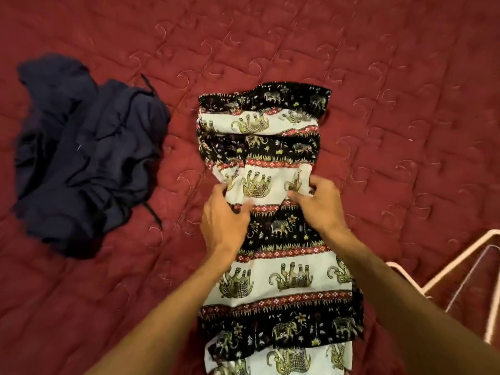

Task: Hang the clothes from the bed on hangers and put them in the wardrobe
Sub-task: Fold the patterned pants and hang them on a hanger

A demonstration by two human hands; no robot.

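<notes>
A long garment with black, white and red bands and an elephant print (273, 272) lies stretched down the middle of the red quilted bed (270, 36). Its upper part is folded back over itself. My left hand (224, 220) pinches the folded white edge at its left side. My right hand (316, 204) pinches the same edge at its right side. A crumpled dark navy garment (86, 158) lies in a heap on the bed to the left. A pale pink hanger (443, 277) lies at the right edge, partly out of view.
The red quilt surrounds both garments, with bare bedcover above them and between them. Thin dark straps stick out from the navy heap. No wardrobe is in view.
</notes>
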